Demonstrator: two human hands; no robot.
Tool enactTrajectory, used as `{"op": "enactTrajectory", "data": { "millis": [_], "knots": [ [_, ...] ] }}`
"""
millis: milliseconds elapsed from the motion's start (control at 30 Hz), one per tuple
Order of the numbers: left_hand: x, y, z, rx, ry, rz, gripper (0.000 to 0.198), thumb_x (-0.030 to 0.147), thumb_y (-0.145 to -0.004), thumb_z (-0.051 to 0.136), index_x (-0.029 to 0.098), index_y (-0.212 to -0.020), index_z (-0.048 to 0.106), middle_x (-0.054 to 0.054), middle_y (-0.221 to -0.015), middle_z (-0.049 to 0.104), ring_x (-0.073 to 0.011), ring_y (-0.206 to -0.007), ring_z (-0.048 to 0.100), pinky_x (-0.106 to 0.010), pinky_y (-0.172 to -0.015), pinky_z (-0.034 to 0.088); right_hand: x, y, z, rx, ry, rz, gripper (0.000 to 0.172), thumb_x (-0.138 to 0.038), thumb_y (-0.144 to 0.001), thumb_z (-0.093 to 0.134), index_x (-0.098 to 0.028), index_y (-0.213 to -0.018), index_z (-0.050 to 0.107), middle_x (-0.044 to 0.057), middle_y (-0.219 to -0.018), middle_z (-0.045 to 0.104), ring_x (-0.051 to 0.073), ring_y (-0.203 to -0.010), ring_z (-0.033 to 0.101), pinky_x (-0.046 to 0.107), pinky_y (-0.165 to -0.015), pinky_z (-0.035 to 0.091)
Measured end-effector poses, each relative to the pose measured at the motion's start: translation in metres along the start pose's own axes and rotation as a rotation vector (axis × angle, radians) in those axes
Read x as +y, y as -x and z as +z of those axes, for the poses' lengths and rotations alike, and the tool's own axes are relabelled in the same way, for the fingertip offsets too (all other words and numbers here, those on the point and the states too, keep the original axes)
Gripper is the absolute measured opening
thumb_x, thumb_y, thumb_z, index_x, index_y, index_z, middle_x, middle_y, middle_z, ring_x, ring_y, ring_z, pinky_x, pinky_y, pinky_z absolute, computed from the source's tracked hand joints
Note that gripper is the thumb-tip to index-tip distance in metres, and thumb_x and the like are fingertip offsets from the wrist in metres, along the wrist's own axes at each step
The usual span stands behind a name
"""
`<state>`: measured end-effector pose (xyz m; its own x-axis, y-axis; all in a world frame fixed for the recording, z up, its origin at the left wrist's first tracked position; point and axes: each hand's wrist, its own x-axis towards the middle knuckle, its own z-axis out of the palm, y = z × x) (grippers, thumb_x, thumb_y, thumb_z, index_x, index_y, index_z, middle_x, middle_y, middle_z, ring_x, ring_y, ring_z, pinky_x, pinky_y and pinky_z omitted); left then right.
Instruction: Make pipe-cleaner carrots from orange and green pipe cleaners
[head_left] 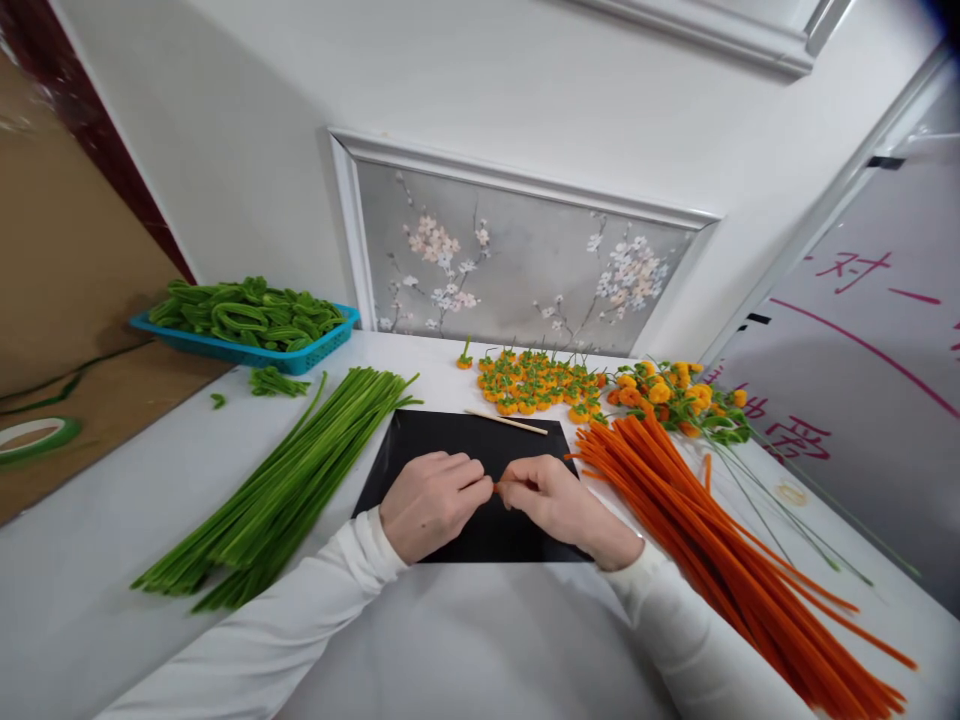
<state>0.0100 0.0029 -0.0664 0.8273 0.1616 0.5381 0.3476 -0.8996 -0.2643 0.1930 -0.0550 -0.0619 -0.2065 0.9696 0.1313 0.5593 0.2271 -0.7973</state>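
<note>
Over a black mat (pixel 495 540) my left hand (pixel 439 503) and my right hand (pixel 551 503) meet, fingertips pinched together. Between them shows a small bit of orange pipe cleaner (pixel 496 488); most of it is hidden by the fingers. A thin pale wooden stick (pixel 508 422) lies across the mat's far edge. Right of my right hand is a loose bundle of orange pipe cleaners (pixel 720 540). To the left of the mat lies a thick bundle of green pipe cleaners (pixel 292 490).
A blue basket (pixel 262 352) of curled green pieces (pixel 251 312) stands at the back left, with green scraps (pixel 276 384) before it. Several small orange-and-green flower heads (pixel 529 382) cover the back middle. Stemmed orange flowers (pixel 675 395) lie at the right. Green tape (pixel 37 438) sits far left.
</note>
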Motion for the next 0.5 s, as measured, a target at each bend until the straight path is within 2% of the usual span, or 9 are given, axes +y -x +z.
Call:
{"op": "enactTrajectory", "data": {
  "millis": [100, 200, 267, 333, 400, 500],
  "knots": [
    [-0.0007, -0.0010, -0.0026, -0.010, 0.211, -0.157, 0.025, 0.017, -0.092, 0.044, 0.018, -0.074, 0.062, -0.001, -0.069, 0.060, -0.0130, -0.065, 0.054, -0.027, -0.058, 0.035, 0.0012, -0.0002, -0.0053, -0.031, -0.068, -0.004, 0.021, -0.022, -0.085, 0.047, -0.016, -0.069, 0.059, -0.005, -0.057, 0.042, 0.009, -0.055, 0.034, 0.021, -0.051, 0.027],
    [-0.0036, -0.0022, -0.0039, -0.115, 0.655, -0.461, 0.015, 0.020, -0.087, 0.051, 0.019, -0.093, 0.065, -0.002, -0.084, 0.066, -0.0121, -0.069, 0.058, -0.024, -0.062, 0.042, 0.0002, 0.0023, -0.0091, -0.010, 0.019, -0.044, 0.023, -0.024, -0.089, 0.044, -0.017, -0.072, 0.059, -0.005, -0.059, 0.041, 0.009, -0.054, 0.034, 0.021, -0.052, 0.027],
    [-0.0056, -0.0033, -0.0035, -0.211, 0.984, -0.670, 0.024, 0.022, -0.081, 0.056, 0.017, -0.104, 0.060, -0.004, -0.093, 0.065, -0.0113, -0.065, 0.059, -0.024, -0.062, 0.046, -0.0003, 0.0041, -0.0101, 0.018, 0.093, -0.065, 0.024, -0.021, -0.090, 0.043, -0.018, -0.070, 0.057, -0.005, -0.060, 0.043, 0.009, -0.054, 0.036, 0.021, -0.053, 0.028],
    [-0.0066, -0.0042, -0.0025, -0.289, 1.255, -0.818, 0.035, 0.024, -0.076, 0.061, 0.015, -0.108, 0.054, -0.006, -0.097, 0.063, -0.0097, -0.061, 0.059, -0.026, -0.062, 0.049, 0.0003, 0.0051, -0.0098, 0.037, 0.146, -0.096, 0.023, -0.017, -0.090, 0.043, -0.018, -0.072, 0.057, -0.004, -0.063, 0.049, 0.009, -0.057, 0.042, 0.021, -0.055, 0.030],
    [-0.0063, -0.0050, -0.0014, -0.355, 1.435, -0.890, 0.039, 0.028, -0.072, 0.065, 0.014, -0.106, 0.051, -0.006, -0.096, 0.062, -0.0076, -0.058, 0.057, -0.025, -0.060, 0.049, 0.0017, 0.0052, -0.0086, 0.045, 0.185, -0.132, 0.021, -0.014, -0.090, 0.042, -0.019, -0.079, 0.060, -0.003, -0.069, 0.056, 0.010, -0.062, 0.048, 0.020, -0.059, 0.033],
    [-0.0042, -0.0059, 0.0007, -0.404, 1.551, -0.953, 0.039, 0.043, -0.074, 0.063, 0.013, -0.096, 0.052, -0.005, -0.087, 0.063, -0.0057, -0.052, 0.052, -0.021, -0.051, 0.043, 0.0027, 0.0047, -0.0062, 0.055, 0.258, -0.141, 0.019, -0.015, -0.091, 0.044, -0.021, -0.089, 0.062, -0.001, -0.076, 0.062, 0.011, -0.068, 0.054, 0.020, -0.062, 0.035]
  ]
}}
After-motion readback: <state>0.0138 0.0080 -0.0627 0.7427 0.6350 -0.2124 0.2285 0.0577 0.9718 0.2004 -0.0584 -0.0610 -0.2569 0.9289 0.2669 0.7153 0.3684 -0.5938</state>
